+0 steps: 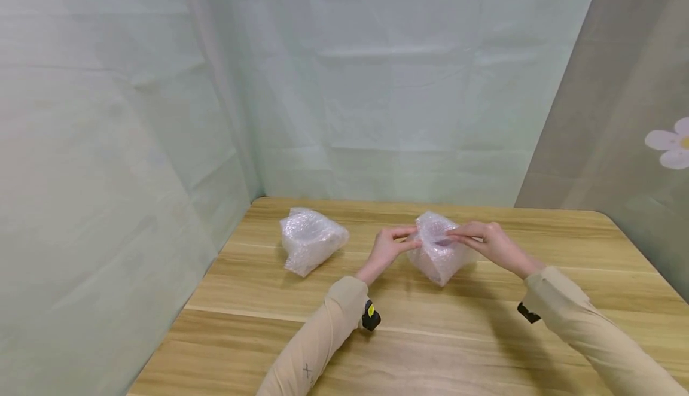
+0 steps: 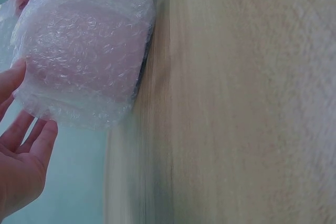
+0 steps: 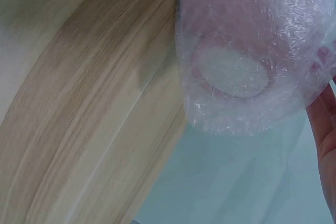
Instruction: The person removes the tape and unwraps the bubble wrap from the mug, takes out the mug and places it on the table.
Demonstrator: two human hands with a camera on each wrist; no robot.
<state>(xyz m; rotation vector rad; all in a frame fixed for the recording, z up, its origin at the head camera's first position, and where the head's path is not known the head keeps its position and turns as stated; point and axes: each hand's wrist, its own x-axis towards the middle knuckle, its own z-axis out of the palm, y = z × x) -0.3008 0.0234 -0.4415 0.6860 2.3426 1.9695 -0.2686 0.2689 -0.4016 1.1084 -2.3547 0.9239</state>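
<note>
the left hand (image 1: 387, 247) and right hand (image 1: 495, 245) each pinch the bubble wrap (image 1: 441, 257) between them, its cloudy film leaving the pinkish object (image 2: 86, 43) inside unidentifiable.

The person wears beige sleeves (image 1: 317, 339) and black wrist cameras (image 1: 372, 320).

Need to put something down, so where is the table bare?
The table is bare from the right hand to its right edge, between the left sleeve and right sleeve, and from the left sleeve to the left edge. A narrower gap separates the left wrapped bundle from the left hand. It is crowded around the right wrapped bundle, which both hands pinch.
</note>
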